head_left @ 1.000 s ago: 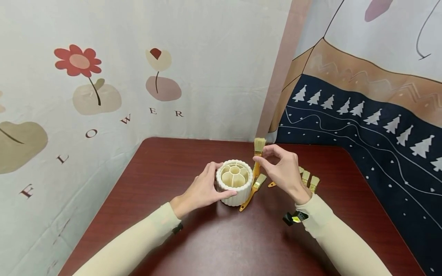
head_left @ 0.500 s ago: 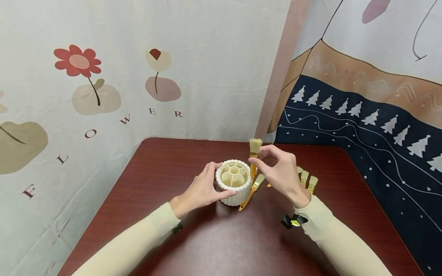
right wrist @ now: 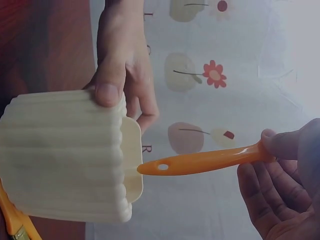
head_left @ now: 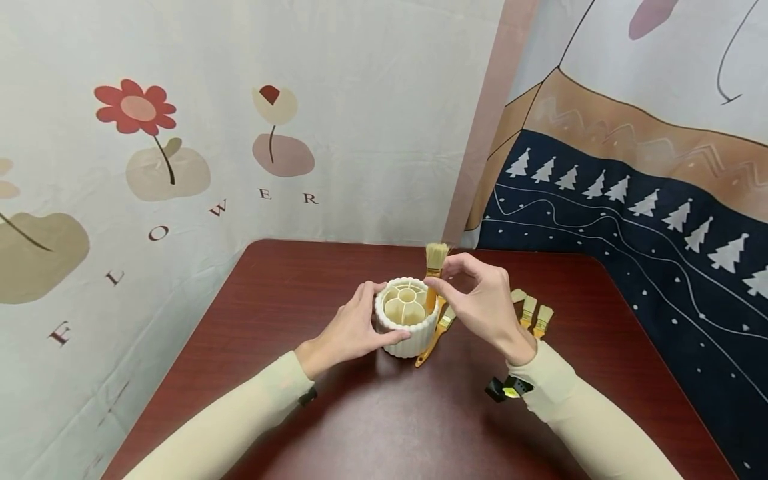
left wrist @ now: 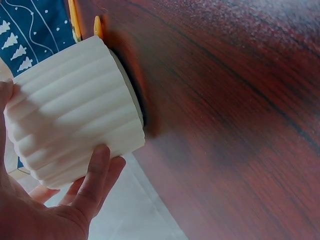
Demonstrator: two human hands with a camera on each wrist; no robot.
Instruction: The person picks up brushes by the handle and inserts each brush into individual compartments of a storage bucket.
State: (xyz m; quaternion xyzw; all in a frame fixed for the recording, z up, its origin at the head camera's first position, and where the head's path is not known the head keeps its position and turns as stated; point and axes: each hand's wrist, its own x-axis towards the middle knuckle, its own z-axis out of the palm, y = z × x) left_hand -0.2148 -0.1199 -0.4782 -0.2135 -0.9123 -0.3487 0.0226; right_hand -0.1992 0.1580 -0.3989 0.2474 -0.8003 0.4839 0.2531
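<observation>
My left hand (head_left: 351, 327) grips a cream ribbed pot (head_left: 411, 343) from its left side, thumb across the front below the scalloped rim. Inside the pot, a divider splits the opening into a round centre and several outer compartments. My right hand (head_left: 483, 300) pinches a paintbrush (head_left: 436, 257) near the metal band, bristles up and handle pointing down. In the right wrist view, the end of the orange handle (right wrist: 200, 162) overlaps the edge of the pot's insert (right wrist: 132, 187). The left wrist view shows the pot's wall (left wrist: 75, 110) with my fingers along it.
Another paintbrush (head_left: 427, 350) lies against the pot's right side. Several more brushes (head_left: 543, 321) lie beyond my right wrist, partly hidden by it. The dark red table (head_left: 300, 280) meets printed cloths (head_left: 384, 133) at the back and right.
My right hand has moved left with the paintbrush, bringing it from beside the pot to over the right part of its opening. My left hand and the pot have stayed nearly still.
</observation>
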